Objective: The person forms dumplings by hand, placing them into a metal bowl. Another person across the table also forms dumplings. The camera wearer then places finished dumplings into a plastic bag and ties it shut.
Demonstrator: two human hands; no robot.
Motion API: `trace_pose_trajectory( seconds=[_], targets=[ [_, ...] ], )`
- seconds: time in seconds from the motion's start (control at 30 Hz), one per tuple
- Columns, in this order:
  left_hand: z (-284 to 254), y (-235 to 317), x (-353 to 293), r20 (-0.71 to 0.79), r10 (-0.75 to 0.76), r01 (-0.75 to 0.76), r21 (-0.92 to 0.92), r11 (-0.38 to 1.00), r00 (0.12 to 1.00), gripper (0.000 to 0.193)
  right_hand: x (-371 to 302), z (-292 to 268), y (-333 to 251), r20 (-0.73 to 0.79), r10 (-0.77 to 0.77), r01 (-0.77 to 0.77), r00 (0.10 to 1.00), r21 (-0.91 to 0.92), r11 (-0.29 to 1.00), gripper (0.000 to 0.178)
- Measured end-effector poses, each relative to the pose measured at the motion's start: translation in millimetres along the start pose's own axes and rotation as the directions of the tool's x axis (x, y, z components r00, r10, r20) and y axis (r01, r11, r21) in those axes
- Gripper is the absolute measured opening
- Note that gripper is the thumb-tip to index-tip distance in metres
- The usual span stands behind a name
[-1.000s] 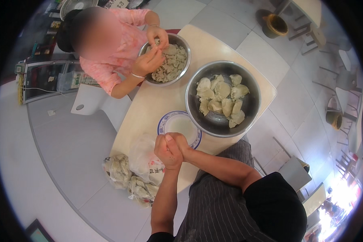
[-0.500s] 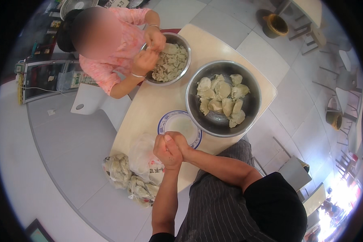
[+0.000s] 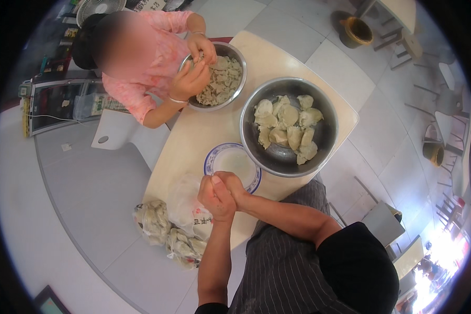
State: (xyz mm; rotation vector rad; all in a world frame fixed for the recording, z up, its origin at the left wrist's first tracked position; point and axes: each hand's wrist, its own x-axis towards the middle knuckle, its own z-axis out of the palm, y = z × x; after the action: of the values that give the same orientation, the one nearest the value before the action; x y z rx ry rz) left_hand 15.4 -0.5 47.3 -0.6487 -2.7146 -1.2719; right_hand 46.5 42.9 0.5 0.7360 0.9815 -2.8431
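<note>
My left hand [image 3: 216, 199] and my right hand [image 3: 235, 188] are clasped tightly together over the near side of a blue-rimmed white plate [image 3: 210, 158]. Whatever is pressed between the palms is hidden. Pale liquid seems to lie in the plate. Just beyond it to the right stands a large steel bowl [image 3: 327, 150] with several flattened, pale greenish-beige lumps [image 3: 288, 116] in it. Left of my hands, plastic bags [image 3: 186, 196] rest at the table's edge, and similar pale lumps [image 3: 156, 220] show through the clear ones.
Across the table, a person in a pink top [image 3: 165, 55] holds both hands over a second steel bowl [image 3: 242, 86] of small torn pale pieces. The light wooden table [image 3: 282, 57] has a corner at right. A white chair [image 3: 115, 133] stands left; stools and a basket [image 3: 357, 32] lie beyond.
My clasped hands have hardly moved. The other person's hands have shifted slightly, their fingers now opened more above the second bowl.
</note>
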Motion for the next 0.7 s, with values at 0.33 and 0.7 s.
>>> trace_pose_trajectory(
  seconds=[0.33, 0.7],
  targets=[
    [-4.9, 5.0, -0.5, 0.005, -0.026, 0.026, -0.048, 0.999, 1.0, 0.037, -3.8, 8.3, -8.2, -0.035, 0.038, -0.036, 0.999, 0.042, 0.998, 0.022],
    [-16.1, 20.0, 3.6, 0.03, -0.015, 0.016, -0.053, 0.998, 0.999, 0.03, -1.9, 9.7, 0.1, -0.026, -0.009, 0.009, 1.0, 0.002, 1.0, 0.014]
  ],
)
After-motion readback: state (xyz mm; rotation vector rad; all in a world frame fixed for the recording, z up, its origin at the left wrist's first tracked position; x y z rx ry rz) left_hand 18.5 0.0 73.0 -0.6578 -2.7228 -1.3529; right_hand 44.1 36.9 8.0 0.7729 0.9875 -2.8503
